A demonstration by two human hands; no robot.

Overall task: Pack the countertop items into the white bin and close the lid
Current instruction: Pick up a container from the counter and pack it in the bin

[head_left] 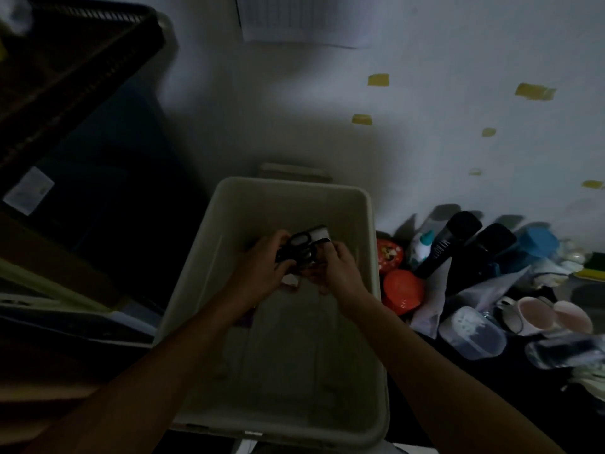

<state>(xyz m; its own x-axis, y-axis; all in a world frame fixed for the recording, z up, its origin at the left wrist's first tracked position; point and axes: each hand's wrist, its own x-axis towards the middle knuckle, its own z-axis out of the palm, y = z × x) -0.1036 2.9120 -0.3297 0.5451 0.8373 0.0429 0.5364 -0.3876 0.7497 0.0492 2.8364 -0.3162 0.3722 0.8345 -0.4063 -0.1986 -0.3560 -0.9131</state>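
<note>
Lighting is poor throughout; fine detail is limited.

Nearest the camera, two bare forearms extend forward over the open white bin [209, 276]. The bin sits in the centre of the view with its near rim at the bottom edge and no lid on it. Its floor appears largely bare; faint pale patches lie on it, but what they are cannot be told.

Both hands meet above the far half of the bin. The left hand [262, 267] is curled around the left side of a small dark bundle [302, 247], fingers closed on it. The right hand [339, 273] grips the same bundle from the right, fingers also closed. The bundle is black with a pale band on its upper end and a pale tab below; its exact nature is not discernible. It is held clear of the bin floor.

To the right of the bin, the dark countertop [523, 388] carries a crowd of items. Just beside the bin wall stand two red round containers [402, 290]. Near these lie a clear plastic tub [471, 332], a pink mug [537, 314], a white bottle with a teal cap [422, 245] and two tall black bottles [448, 244], leaning against the wall.

Farthest back, the pale wall [458, 60] bears several strips of yellow tape [378, 79].
</note>
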